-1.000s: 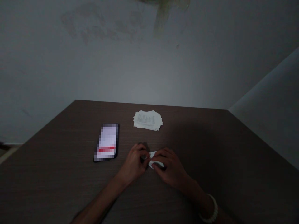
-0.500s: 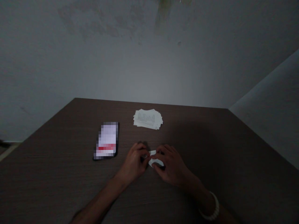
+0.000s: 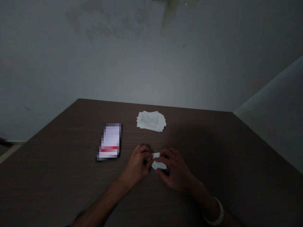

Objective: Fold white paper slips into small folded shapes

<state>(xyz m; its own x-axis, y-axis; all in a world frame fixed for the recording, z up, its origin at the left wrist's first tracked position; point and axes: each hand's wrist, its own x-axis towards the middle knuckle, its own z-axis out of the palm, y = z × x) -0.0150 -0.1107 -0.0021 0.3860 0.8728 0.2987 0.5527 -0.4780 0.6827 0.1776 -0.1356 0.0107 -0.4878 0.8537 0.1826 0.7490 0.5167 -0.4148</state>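
Left hand (image 3: 136, 164) and right hand (image 3: 176, 170) both grasping, pinched close together on a small folded white paper slip (image 3: 158, 162), which sits between them, near the middle of the near part of the table. Exact folds hidden by the hands; whether the slip touches the wood cannot be told. A white beaded bracelet (image 3: 216, 212) circles the right arm (image 3: 203, 197) toward the near right of view. The dark wood-grain table (image 3: 201, 142) spreads out around the hands. Far of the slip, a loose stack of printed paper slips (image 3: 151, 121) lies fanned and uneven, a short way in from the far edge and well apart from both hands. To the far left of the left hand, a flat dark-edged slab (image 3: 109, 142), its face pixelated, lies angled on the wood, near but not touching. Open tabletop runs to the right, widest beyond the right hand, out to the table's diagonal right edge. A grey wall (image 3: 151, 56), stained high up, rises beyond the far edge.
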